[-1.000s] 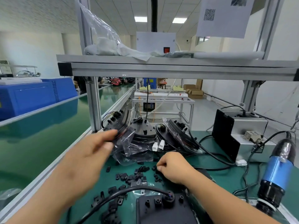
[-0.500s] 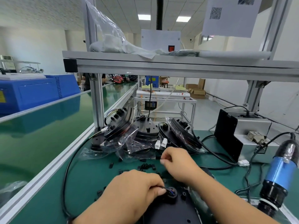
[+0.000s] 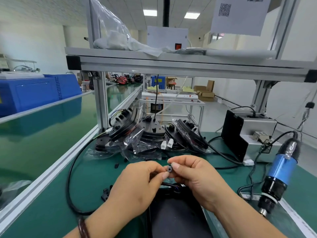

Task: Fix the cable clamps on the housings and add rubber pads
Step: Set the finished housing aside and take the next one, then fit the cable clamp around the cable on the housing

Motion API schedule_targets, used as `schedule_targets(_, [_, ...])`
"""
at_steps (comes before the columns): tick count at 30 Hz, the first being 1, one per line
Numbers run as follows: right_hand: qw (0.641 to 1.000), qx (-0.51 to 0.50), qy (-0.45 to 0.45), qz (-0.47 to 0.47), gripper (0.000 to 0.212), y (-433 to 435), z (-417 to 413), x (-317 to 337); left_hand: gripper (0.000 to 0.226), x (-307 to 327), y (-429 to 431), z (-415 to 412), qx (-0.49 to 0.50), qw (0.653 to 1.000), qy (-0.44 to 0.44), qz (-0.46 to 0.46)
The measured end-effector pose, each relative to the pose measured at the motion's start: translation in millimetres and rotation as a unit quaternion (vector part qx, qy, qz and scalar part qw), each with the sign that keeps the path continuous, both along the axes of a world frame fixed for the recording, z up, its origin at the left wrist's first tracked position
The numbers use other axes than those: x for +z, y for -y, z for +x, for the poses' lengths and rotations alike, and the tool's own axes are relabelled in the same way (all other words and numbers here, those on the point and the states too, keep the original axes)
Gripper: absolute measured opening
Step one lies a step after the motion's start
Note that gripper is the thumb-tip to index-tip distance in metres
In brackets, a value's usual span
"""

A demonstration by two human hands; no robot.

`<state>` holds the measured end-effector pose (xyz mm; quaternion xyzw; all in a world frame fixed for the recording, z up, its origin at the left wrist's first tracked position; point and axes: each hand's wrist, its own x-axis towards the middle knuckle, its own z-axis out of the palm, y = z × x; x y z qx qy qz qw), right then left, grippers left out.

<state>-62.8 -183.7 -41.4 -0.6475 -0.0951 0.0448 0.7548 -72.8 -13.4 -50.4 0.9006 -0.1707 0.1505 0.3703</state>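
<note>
A small black cable clamp (image 3: pixel 169 169) with a round hole is held up in front of me. My right hand (image 3: pixel 195 176) pinches it between thumb and forefinger, and my left hand (image 3: pixel 140 182) pinches it from the other side. Below the hands lies a black housing (image 3: pixel 173 219) on the green mat, mostly hidden by my arms. A black cable (image 3: pixel 70 177) loops from it round to the left. Two loose black clamps (image 3: pixel 105 194) lie on the mat beside my left wrist, another one (image 3: pixel 116 165) further back.
Several bagged black housings (image 3: pixel 147 138) with white connectors are piled at the back under the aluminium frame. A blue electric screwdriver (image 3: pixel 277 174) hangs at the right, with a grey box and black bracket (image 3: pixel 235 134) behind it. The conveyor rail (image 3: pixel 51 170) borders the left.
My right hand lifted a clamp off the mat and my left hand left the cable end at the housing; both hands now meet on the clamp, raised above the housing.
</note>
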Motion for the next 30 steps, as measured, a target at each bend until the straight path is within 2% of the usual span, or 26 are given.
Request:
schedule_targets(3, [0.999,-0.009,0.031,0.002,0.012,-1,-3,-3,0.011,-2,1,-2,0.000,1.000,0.003,-0.013])
schedule_targets(6, [0.998,-0.011,0.060,-0.009,0.004,-3,-5,-4,0.018,-3,2,-4,0.026,0.997,0.060,0.044])
schedule_targets(8, [0.998,-0.003,0.065,-0.015,0.008,-2,-6,-4,0.020,-3,3,-6,0.024,0.994,0.084,0.057])
schedule_targets(14, [0.998,0.008,0.058,0.006,0.019,4,-4,-7,0.014,0,1,-10,0.021,0.993,0.105,0.057])
schedule_targets(20, [0.994,-0.006,0.104,-0.028,0.015,0,-8,-7,0.017,0,1,-12,0.032,0.986,0.127,0.100])
schedule_targets(22, [0.992,-0.024,0.114,-0.041,0.002,0,-7,-7,0.018,2,0,-11,0.019,0.989,0.105,0.106])
schedule_targets(26, [0.991,-0.037,0.103,-0.070,0.012,5,-6,-9,0.020,5,-10,-5,-0.062,0.994,-0.004,0.095])
schedule_targets(30, [0.988,-0.031,0.100,-0.116,0.016,3,-7,-11,0.006,0,-14,-3,-0.057,0.996,-0.021,0.065])
